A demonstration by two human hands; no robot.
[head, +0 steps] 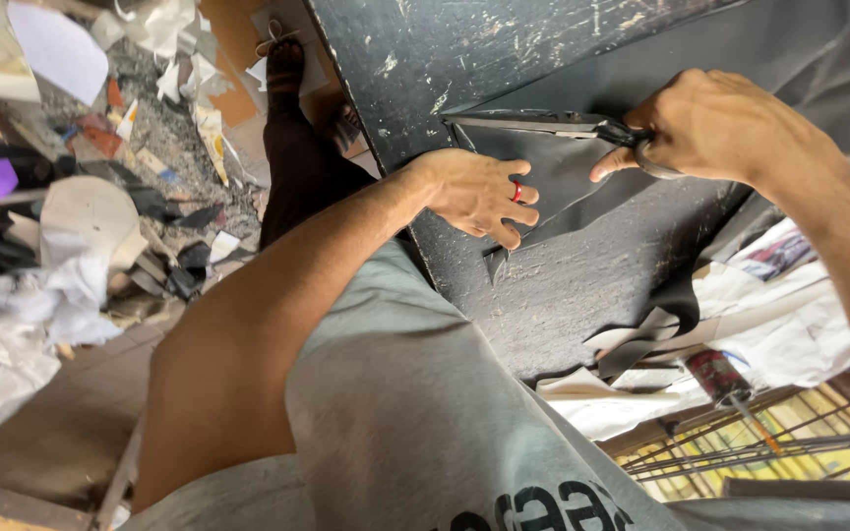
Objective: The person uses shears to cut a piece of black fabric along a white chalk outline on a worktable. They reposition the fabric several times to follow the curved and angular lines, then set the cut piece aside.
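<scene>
Head camera looks down at a dark table (563,295) — the right hand (720,123) grips scissors (543,125) tight. The left hand (479,192) presses flat, fingers spread, on black sheet (563,187) — partly cut, more left.

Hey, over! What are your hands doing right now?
Right hand grips scissors, blades open. Left hand flat on black sheet. Cut scraps lie on table.

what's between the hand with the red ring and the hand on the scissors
In the head view, a flap of dark sheet material fills the stretch between the left hand and right hand, with the scissors blades running along its upper edge.
</scene>
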